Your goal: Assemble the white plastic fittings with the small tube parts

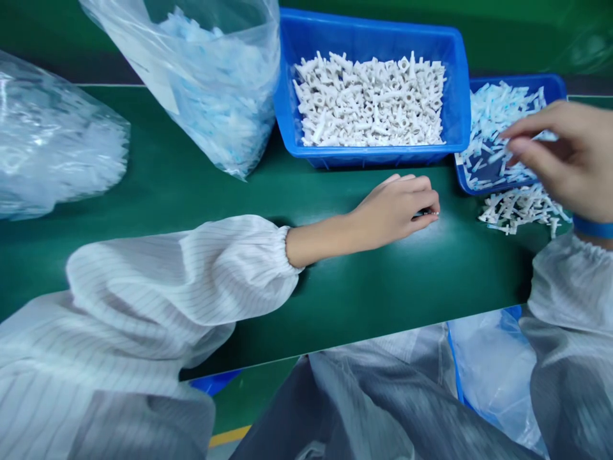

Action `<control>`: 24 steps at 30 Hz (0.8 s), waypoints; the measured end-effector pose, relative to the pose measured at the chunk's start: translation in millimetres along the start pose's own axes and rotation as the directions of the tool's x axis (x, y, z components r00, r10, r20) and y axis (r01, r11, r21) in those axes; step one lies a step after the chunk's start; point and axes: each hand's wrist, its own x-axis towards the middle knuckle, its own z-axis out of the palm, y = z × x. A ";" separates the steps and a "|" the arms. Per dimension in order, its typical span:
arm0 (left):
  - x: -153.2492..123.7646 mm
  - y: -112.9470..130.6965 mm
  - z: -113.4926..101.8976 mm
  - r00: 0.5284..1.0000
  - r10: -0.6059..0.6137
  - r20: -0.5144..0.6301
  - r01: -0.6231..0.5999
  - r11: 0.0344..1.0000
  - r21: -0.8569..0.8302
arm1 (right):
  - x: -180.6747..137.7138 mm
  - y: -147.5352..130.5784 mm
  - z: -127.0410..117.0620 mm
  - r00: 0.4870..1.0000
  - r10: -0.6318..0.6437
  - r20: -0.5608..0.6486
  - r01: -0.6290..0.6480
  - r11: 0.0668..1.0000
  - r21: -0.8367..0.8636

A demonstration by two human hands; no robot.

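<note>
My left hand (400,209) is over the green table in front of the large blue bin, its fingers curled closed. A little of something small and white, seemingly plastic parts, shows between thumb and fingers; the rest is hidden. Over the smaller blue tray (467,177) hangs my right hand (569,153), slightly blurred, with thumb and forefinger close together in a pinch. Whether a piece sits in that pinch I cannot make out. Thin white and light-blue plastic pieces (493,115) lie in this tray. Just below it is a loose pile of white parts (522,207).
The large blue bin (383,152) holds many white plastic fittings (368,102). To its left stands a clear bag (225,96) of light-blue pieces. Another clear bag (62,140) lies at the far left. Below the table's front edge is a plastic-lined blue container (498,370).
</note>
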 end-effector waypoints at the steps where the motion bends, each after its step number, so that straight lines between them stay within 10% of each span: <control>1: -0.4 0.3 -0.5 1.000 0.000 0.002 0.000 1.000 0.001 | -2.6 -9.3 6.1 0.990 -0.124 0.069 0.124 0.992 0.004; 8: -1.8 1.9 -4.0 1.000 -0.019 0.007 0.019 1.000 0.022 | -13.3 -20.4 58.8 0.876 -0.442 0.192 0.466 0.878 -0.108; 19: -2.6 2.7 -5.6 1.000 -0.025 0.009 0.025 1.000 0.007 | -18.1 -20.4 55.3 0.905 -0.309 0.292 0.377 0.901 -0.215; 24: -3.9 2.1 -5.2 1.000 -0.027 0.007 0.027 1.000 0.000 | -16.9 -25.5 38.8 0.949 -0.249 0.192 0.254 0.967 -0.001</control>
